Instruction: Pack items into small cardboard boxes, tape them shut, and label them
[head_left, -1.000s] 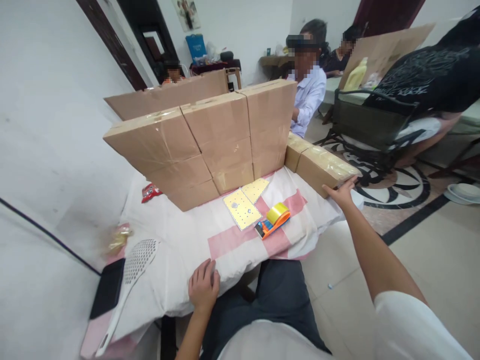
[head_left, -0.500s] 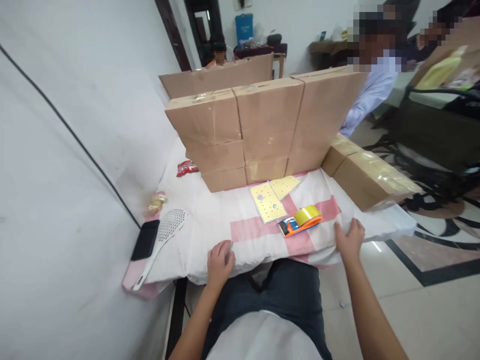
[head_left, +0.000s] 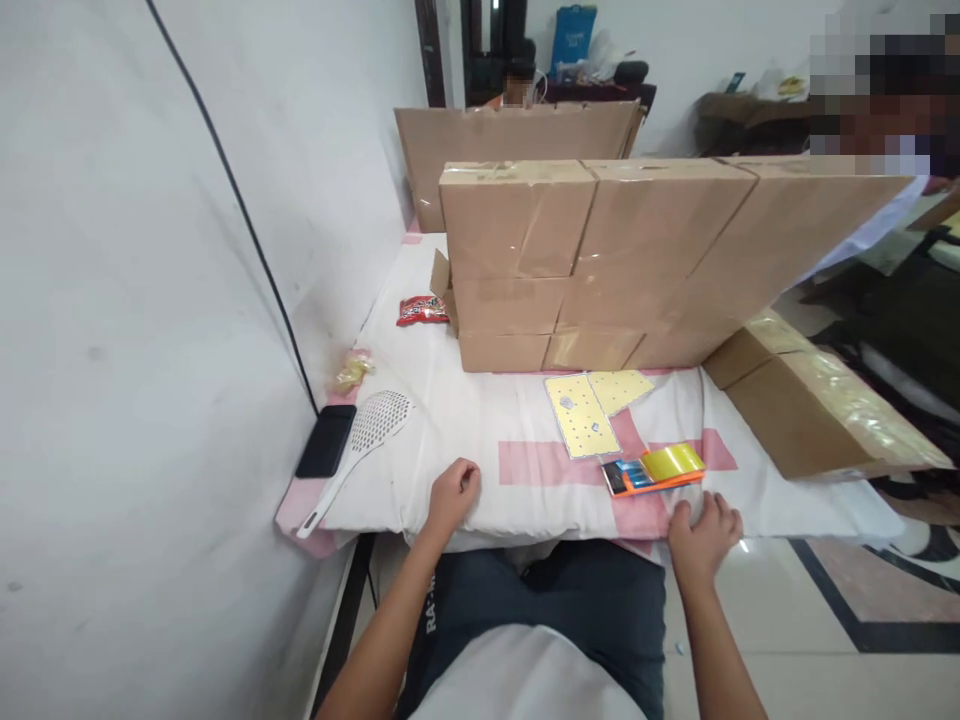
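— Tape dispenser (head_left: 654,468) lying just beyond the right hand (head_left: 703,532), flat on the pink-checked cloth (head_left: 480,440). Not touched.

— Right hand moved?

— Yes. Off the long side box (head_left: 817,410) a second ago, drawn back to the near desk edge, fingers spread on the cloth, gripping nothing.

— Left hand (head_left: 452,493)?

— Same place throughout: loosely curled on the cloth edge, empty. Slotted spoon (head_left: 360,448) and phone (head_left: 325,440) off to its left.

— Beyond the dispenser?

— Yellow cards (head_left: 589,412), then stacked boxes (head_left: 592,260).

— Meaning?

— Box probably let go; dispenser now closest to reach.
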